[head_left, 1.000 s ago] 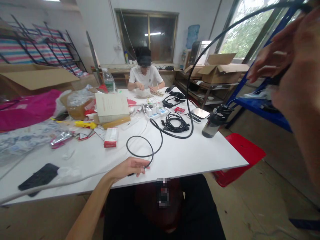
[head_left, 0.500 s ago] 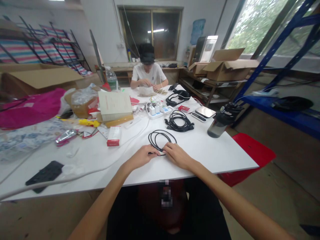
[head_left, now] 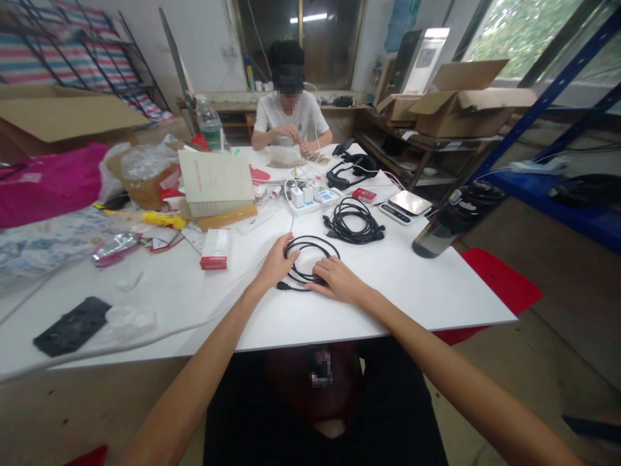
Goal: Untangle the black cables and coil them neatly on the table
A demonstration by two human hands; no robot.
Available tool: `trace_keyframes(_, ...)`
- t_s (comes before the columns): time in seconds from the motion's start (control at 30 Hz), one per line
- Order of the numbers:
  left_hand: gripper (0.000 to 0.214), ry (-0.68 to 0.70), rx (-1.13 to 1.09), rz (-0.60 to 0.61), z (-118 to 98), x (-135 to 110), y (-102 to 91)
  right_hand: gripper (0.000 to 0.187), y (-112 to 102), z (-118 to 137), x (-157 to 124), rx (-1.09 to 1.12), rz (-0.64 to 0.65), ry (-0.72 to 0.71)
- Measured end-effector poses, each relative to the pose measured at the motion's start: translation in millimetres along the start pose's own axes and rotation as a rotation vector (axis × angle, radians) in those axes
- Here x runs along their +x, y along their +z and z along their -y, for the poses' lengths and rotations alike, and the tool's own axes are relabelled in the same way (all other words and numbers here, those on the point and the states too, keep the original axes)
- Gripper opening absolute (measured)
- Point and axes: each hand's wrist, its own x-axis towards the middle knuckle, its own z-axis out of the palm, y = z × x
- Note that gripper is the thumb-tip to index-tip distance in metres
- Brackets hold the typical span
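Note:
A thin black cable [head_left: 310, 249] lies coiled in a small loop on the white table [head_left: 388, 291], in front of me. My left hand [head_left: 279, 262] rests on the coil's left side with its fingers stretched along the loop. My right hand [head_left: 334, 278] lies flat on the coil's near right side, fingers spread and pressing it down. A plug end of the cable [head_left: 281, 285] sticks out just below my left hand.
A second, thicker coil of black cable [head_left: 354, 228] lies behind. A white power strip [head_left: 310, 197], a red-and-white box [head_left: 215, 249], a dark bottle [head_left: 444, 226], a black phone [head_left: 72, 325] and a book [head_left: 213, 181] share the table. Another person [head_left: 290, 110] sits at the far end.
One second ago my right hand was raised, pulling the cable in a wide arc. It came down, the cable was gathered into a coil, and both hands now rest on it.

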Motion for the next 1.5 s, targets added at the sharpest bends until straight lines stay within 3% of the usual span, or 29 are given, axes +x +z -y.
trace_keyframes(0.17, 0.041, 0.143, 0.118, 0.133, -5.1, 28.9, 1.8, 0.049, -0.6, -8.8, -5.8, 0.106, -0.082, 0.071)
trace_keyframes(0.37, 0.039, 0.15, 0.052, 0.117, -6.4, 25.3, -1.3, 0.055, -7.8, -2.9, -4.8, 0.143, -0.157, 0.096)
trace_keyframes(0.47, 0.036, 0.153, 0.026, 0.122, -5.1, 23.8, -0.8, 0.04, -17.3, 20.6, -16.3, 0.132, -0.281, 0.118)
trace_keyframes(0.53, 0.031, 0.16, -0.001, 0.111, -5.7, 24.1, -0.1, 0.022, -17.9, 52.0, -37.6, 0.13, -0.348, 0.078)
trace_keyframes(0.6, 0.025, 0.158, -0.036, 0.069, -6.9, 25.0, 0.3, 0.012, -7.4, 91.2, -69.9, 0.186, -0.369, -0.034)
trace_keyframes(0.67, 0.022, 0.142, -0.063, -0.003, -7.6, 26.5, -0.2, 0.001, 17.0, 127.7, -108.5, 0.26, -0.334, -0.123)
trace_keyframes(0.7, 0.022, 0.128, -0.072, -0.041, -7.5, 27.3, -0.9, 0.004, 34.0, 141.5, -128.0, 0.287, -0.238, -0.101)
trace_keyframes(0.77, 0.023, 0.09, -0.087, -0.107, -6.5, 29.2, -2.7, 0.018, 74.0, 155.8, -164.0, 0.282, 0.001, 0.128)
trace_keyframes(0.83, 0.024, 0.051, -0.112, -0.156, -5.1, 30.7, -4.7, 0.047, 115.5, 152.4, -193.0, 0.217, 0.218, 0.251)
trace_keyframes(0.9, 0.025, 0.022, -0.146, -0.186, -4.2, 31.4, -6.3, 0.059, 150.9, 137.5, -213.9, 0.219, 0.397, 0.314)
trace_keyframes(0.97, 0.025, 0.005, -0.171, -0.2, -4.7, 31.3, -7.4, 0.063, 176.0, 120.0, -226.9, 0.237, 0.467, 0.399)
trace_keyframes(1.03, 0.024, -0.002, -0.176, -0.209, -6.3, 30.5, -7.9, 0.061, 190.1, 106.0, -233.2, 0.219, 0.432, 0.506)
trace_keyframes(1.2, 0.024, -0.004, -0.174, -0.229, -9.0, 29.2, -7.7, 0.044, 191.4, 90.6, -235.4, 0.204, 0.264, 0.709)
trace_keyframes(1.5, 0.024, -0.012, -0.201, -0.255, -6.6, 29.4, -8.0, 0.042, 167.5, 104.1, -252.3, 0.344, 0.187, 0.78)
